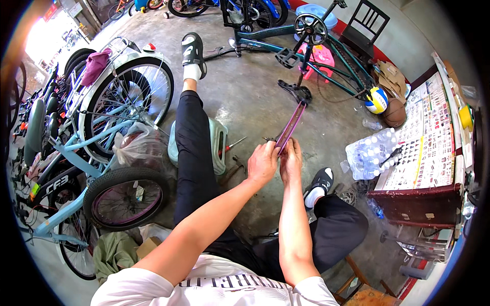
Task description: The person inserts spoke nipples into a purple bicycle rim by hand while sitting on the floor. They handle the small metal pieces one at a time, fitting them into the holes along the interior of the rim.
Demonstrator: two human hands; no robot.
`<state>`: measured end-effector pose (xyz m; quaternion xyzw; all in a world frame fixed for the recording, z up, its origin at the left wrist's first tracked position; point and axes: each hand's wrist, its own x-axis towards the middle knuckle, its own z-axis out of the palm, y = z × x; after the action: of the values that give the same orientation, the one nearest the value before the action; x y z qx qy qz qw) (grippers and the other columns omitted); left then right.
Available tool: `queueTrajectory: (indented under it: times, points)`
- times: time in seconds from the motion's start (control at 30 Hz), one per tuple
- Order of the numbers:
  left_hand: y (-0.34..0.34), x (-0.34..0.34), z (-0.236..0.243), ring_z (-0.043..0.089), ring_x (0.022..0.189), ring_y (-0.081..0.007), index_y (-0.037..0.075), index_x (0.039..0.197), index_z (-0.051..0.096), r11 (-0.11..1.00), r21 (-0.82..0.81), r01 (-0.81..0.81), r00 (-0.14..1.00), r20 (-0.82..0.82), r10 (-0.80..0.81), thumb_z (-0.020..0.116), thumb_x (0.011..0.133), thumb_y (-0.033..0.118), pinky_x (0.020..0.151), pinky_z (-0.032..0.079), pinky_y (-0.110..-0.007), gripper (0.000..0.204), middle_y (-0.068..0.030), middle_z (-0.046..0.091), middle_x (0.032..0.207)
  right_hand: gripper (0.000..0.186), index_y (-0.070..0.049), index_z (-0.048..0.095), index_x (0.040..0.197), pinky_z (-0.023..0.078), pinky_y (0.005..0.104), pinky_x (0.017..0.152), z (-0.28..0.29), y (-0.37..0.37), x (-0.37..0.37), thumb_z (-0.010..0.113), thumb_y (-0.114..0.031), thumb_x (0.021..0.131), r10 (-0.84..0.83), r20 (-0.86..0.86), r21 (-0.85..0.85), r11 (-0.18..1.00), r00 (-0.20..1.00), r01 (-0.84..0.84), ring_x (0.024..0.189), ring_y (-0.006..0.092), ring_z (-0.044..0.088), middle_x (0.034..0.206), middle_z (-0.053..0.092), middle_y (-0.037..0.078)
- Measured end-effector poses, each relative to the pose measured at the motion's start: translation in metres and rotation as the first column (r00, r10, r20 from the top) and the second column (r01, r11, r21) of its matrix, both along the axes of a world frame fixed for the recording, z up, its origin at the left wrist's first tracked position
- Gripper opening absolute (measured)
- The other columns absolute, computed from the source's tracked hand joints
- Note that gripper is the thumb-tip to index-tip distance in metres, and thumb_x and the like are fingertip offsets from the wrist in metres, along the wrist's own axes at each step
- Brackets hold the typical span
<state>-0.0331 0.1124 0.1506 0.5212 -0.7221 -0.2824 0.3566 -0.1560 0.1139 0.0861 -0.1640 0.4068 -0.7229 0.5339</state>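
Note:
Between my legs, both hands grip the near end of a purple-edged bicycle wheel rim point(292, 124), seen almost edge-on with a brownish band along its middle. My left hand point(262, 162) is closed at its left side, with a small dark part beside the fingers. My right hand point(291, 159) is closed on its right side, close against the left. Just past the rim's far end is a black bicycle saddle point(296, 92) on an upturned dark teal bicycle frame point(265, 34). On the floor left of my hands lies a red-handled screwdriver point(234, 146).
A light blue bicycle point(76, 153) and a loose tyre point(125, 198) crowd the left. Beside my leg stands a pale green stool point(218, 145). At right are packed water bottles point(372, 153), a basketball point(394, 112) and a dark red cabinet point(416, 208). A pink stool point(320, 57) stands behind the frame.

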Motion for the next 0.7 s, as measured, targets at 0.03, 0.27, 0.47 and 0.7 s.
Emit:
queueTrajectory:
  times: [0.03, 0.27, 0.47, 0.7]
  points:
    - [0.0, 0.0, -0.001, 0.062, 0.087, -0.0403, 0.01, 0.107, 0.061, 1.0, -0.025, -0.004, 1.0, -0.012, 0.004, 0.058, 0.106, 0.025, 0.074, 0.05, -0.054, 0.015, -0.0149, 0.065, 0.086, 0.031, -0.007, 0.061, 0.136, 0.05, 0.0286, 0.076, 0.001, 0.001, -0.003, 0.058, -0.024, 0.111, 0.018, -0.007, -0.001, 1.0, 1.0, -0.018, 0.089, 0.011, 0.065, 0.105, 0.071, 0.002]
    - [-0.007, 0.016, 0.0, 0.06, 0.093, -0.0399, 0.008, 0.106, 0.06, 0.991, -0.114, 0.064, 0.994, 0.091, -0.054, 0.059, 0.104, 0.025, 0.079, 0.051, -0.053, 0.017, -0.0134, 0.064, 0.096, 0.026, -0.01, 0.063, 0.128, 0.051, 0.03, 0.075, 0.028, -0.006, -0.002, 0.055, -0.027, 0.111, 0.191, 0.02, 0.145, 0.971, 0.981, -0.192, 0.089, 0.0121, 0.066, 0.104, 0.071, 0.001]
    - [-0.027, 0.039, 0.01, 0.06, 0.095, -0.0408, 0.008, 0.107, 0.062, 0.981, -0.103, 0.165, 0.972, 0.186, -0.144, 0.06, 0.104, 0.021, 0.081, 0.05, -0.052, 0.014, -0.0141, 0.063, 0.097, 0.019, -0.016, 0.064, 0.122, 0.052, 0.0322, 0.075, 0.03, -0.005, -0.001, 0.055, -0.029, 0.11, 0.321, 0.216, 0.071, 0.937, 0.922, -0.342, 0.096, 0.0157, 0.068, 0.109, 0.072, 0.0]
    - [-0.033, 0.049, 0.009, 0.06, 0.095, -0.0407, 0.006, 0.107, 0.062, 0.968, -0.029, 0.248, 0.952, 0.19, -0.239, 0.06, 0.103, 0.02, 0.081, 0.049, -0.053, 0.014, -0.0149, 0.064, 0.097, 0.022, -0.017, 0.067, 0.12, 0.053, 0.0401, 0.074, 0.017, -0.009, 0.0, 0.055, -0.03, 0.107, 0.348, 0.386, 0.009, 0.925, 0.854, -0.381, 0.106, 0.0196, 0.067, 0.116, 0.071, -0.002]
